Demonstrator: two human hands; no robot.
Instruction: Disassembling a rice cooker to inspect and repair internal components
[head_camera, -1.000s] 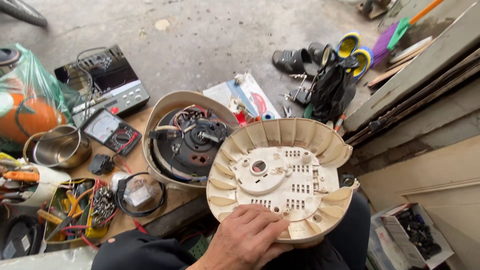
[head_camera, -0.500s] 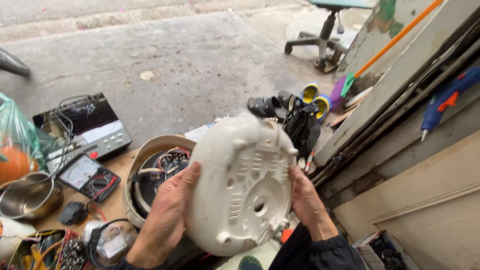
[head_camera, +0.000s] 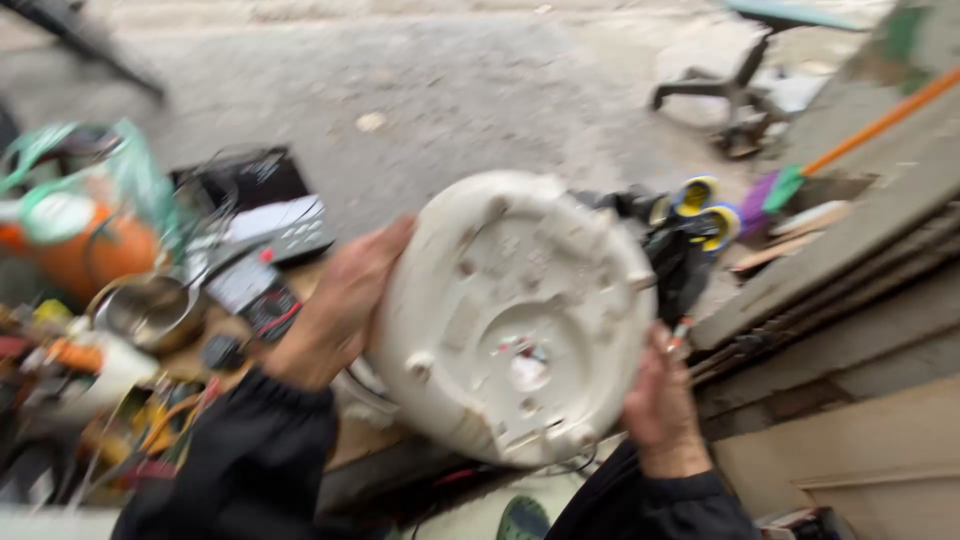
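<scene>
While both hands clamp the round cream plastic base cover from opposite sides, the step in hand appears to be inspection or repositioning of this part in mid-air. The left hand grips the cover's left rim with the fingers spread over the edge; the right hand grips the lower right rim. The hands are well apart, each closed on the cover.

The cover is held above the cluttered desk, in front of the person, between the two dark sleeves. The frame is blurred by motion, so fine detail is not readable.

Orientation: the cover is a shallow disc with no marked long axis; its short axis runs roughly toward the camera. The flat outer face, with small feet and a central round recess, points up and toward the viewer, tilted slightly to the left. The hollow side faces away and cannot be seen.

Judgement for the next move: a two-sided grip must be kept firm, since the part is wide and smooth. A metal bowl and an orange container lie near on the left and call for clearance
</scene>
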